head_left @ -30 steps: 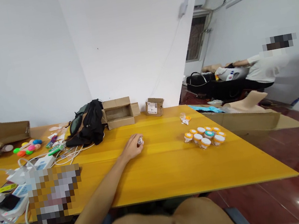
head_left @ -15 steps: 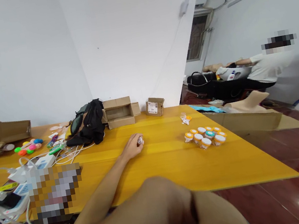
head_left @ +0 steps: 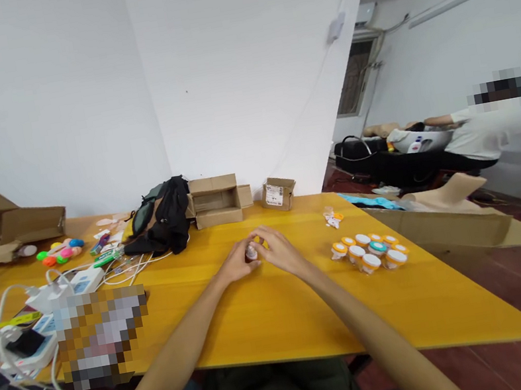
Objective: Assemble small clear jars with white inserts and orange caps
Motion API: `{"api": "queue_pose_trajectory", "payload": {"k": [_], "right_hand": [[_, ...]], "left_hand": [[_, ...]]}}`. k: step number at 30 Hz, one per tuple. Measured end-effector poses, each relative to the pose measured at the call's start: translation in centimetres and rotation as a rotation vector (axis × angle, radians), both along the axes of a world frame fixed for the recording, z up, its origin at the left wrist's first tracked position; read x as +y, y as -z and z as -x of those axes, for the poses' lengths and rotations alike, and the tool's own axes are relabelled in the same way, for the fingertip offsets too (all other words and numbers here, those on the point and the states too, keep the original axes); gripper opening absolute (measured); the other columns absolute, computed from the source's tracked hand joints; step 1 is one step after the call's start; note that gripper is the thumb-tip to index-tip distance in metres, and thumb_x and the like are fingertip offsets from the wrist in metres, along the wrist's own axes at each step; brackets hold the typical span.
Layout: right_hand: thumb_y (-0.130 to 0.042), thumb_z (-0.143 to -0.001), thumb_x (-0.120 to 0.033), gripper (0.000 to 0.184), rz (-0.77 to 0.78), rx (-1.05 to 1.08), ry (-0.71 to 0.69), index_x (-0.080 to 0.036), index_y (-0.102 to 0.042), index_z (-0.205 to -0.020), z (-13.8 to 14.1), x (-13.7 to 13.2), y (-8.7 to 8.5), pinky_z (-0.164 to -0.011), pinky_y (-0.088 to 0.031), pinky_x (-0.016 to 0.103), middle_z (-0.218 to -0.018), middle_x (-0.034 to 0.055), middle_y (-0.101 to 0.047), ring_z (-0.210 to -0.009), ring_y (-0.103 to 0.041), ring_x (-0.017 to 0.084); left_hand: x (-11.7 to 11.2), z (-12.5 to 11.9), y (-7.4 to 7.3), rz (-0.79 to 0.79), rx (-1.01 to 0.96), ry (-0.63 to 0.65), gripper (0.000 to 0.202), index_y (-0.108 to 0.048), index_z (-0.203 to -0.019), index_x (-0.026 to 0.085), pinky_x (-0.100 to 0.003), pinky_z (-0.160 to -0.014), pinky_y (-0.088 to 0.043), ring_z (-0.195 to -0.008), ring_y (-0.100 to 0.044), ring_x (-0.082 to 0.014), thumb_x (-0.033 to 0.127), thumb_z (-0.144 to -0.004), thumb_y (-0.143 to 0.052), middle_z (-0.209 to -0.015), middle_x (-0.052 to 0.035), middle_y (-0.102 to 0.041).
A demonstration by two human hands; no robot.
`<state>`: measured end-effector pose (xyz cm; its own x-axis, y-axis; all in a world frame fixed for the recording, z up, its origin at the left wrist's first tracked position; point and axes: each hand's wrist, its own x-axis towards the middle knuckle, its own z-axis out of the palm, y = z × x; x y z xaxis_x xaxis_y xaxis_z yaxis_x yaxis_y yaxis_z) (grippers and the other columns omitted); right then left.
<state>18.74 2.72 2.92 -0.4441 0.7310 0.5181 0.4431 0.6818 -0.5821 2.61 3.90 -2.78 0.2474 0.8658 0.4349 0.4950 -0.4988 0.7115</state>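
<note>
Near the middle of the yellow table, my left hand (head_left: 237,263) is wrapped around a small bottle (head_left: 251,251) with a pale top, which stands about upright. My right hand (head_left: 274,250) meets it from the other side, its thumb and fingers curled in at the bottle's upper part. Fingers cover much of the bottle, so its label and contents cannot be made out. Off to the right sits a cluster of several small jars (head_left: 370,261) with white-topped orange lids, one of them teal.
Behind my hands stand an open cardboard box (head_left: 219,218), a smaller box (head_left: 278,193) and a black backpack (head_left: 164,229). Power strips (head_left: 33,349) with tangled white cables lie at left. Clear plastic scraps (head_left: 333,218) lie beyond the jars. A person (head_left: 476,133) sits at far right.
My right arm, blurred and close to the camera before, has reached forward, and its hand now meets the left at the bottle. The view has shifted slightly.
</note>
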Motion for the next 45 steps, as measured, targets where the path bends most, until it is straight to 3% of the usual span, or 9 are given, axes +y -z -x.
{"api": "queue_pose_trajectory", "payload": {"k": [4, 10, 13, 20, 25, 37, 45], "right_hand": [[-0.054, -0.089, -0.023, 0.020, -0.064, -0.167, -0.055, -0.026, -0.065, -0.105, -0.9, 1.2, 2.4, -0.090, -0.047, 0.037, -0.108, 0.0071, -0.064, -0.101, -0.061, 0.023], [-0.055, -0.090, -0.023, 0.012, -0.076, -0.206, -0.023, -0.024, -0.065, -0.097, -1.2, 1.5, 2.7, -0.083, -0.048, 0.033, -0.099, 0.0059, -0.069, -0.092, -0.063, 0.021], [-0.055, -0.090, -0.024, 0.014, -0.041, -0.162, -0.005, -0.024, -0.066, -0.098, -1.4, 1.9, 3.1, -0.078, -0.049, 0.032, -0.096, 0.0057, -0.069, -0.084, -0.064, 0.020], [-0.049, -0.091, -0.020, 0.026, -0.002, -0.022, -0.107, -0.024, -0.069, -0.108, -2.2, 2.4, 4.2, -0.087, -0.049, 0.038, -0.097, 0.0070, -0.068, -0.094, -0.062, 0.022], [-0.055, -0.087, -0.020, 0.023, 0.036, 0.012, -0.111, -0.023, -0.070, -0.104, -2.1, 2.3, 4.1, -0.088, -0.050, 0.038, -0.098, 0.0077, -0.068, -0.094, -0.063, 0.023], [-0.058, -0.082, -0.022, 0.015, 0.150, 0.168, -0.176, -0.024, -0.067, -0.094, -2.6, 3.0, 5.1, -0.080, -0.054, 0.033, -0.096, 0.0034, -0.069, -0.089, -0.065, 0.019], [-0.060, -0.083, -0.027, 0.011, 0.143, 0.221, -0.199, -0.024, -0.065, -0.093, -2.8, 2.9, 5.5, -0.083, -0.054, 0.035, -0.095, 0.0037, -0.068, -0.090, -0.065, 0.020]], "left_hand": [[-0.1, 0.1, -0.1, 0.086, -0.069, 0.046, 0.032, -0.059, -0.101, 0.018, -0.032, -0.080, -0.050, -0.083, -0.060, -0.0178, 0.019, -0.070, -0.068, -0.090, -0.0026, -0.064], [0.1, 0.0, 0.0, 0.233, -0.250, 0.107, 0.039, -0.057, -0.101, 0.018, -0.027, -0.073, -0.050, -0.078, -0.062, -0.0147, 0.015, -0.065, -0.073, -0.088, -0.0007, -0.065], [0.1, -0.1, 0.0, 0.261, -0.300, 0.116, 0.042, -0.059, -0.101, 0.018, -0.028, -0.076, -0.051, -0.082, -0.064, -0.0166, 0.015, -0.063, -0.076, -0.091, -0.0023, -0.068], [0.5, 0.1, 0.0, 0.308, -0.330, 0.111, 0.032, -0.065, -0.089, 0.015, -0.031, -0.079, -0.049, -0.082, -0.064, -0.0176, 0.016, -0.061, -0.080, -0.087, -0.0029, -0.070], [0.8, 0.2, 0.3, 0.314, -0.358, 0.128, 0.027, -0.066, -0.081, 0.014, -0.029, -0.074, -0.048, -0.073, -0.062, -0.0157, 0.015, -0.058, -0.080, -0.077, -0.0001, -0.068], [0.5, 0.2, -0.3, 0.389, -0.502, 0.119, 0.040, -0.066, -0.083, 0.015, -0.029, -0.076, -0.050, -0.071, -0.064, -0.0143, 0.017, -0.048, -0.086, -0.077, 0.0005, -0.070], [0.6, 0.3, -0.3, 0.376, -0.442, 0.135, 0.031, -0.072, -0.080, 0.015, -0.029, -0.078, -0.050, -0.074, -0.066, -0.0166, 0.021, -0.053, -0.086, -0.079, -0.0024, -0.073]]}}
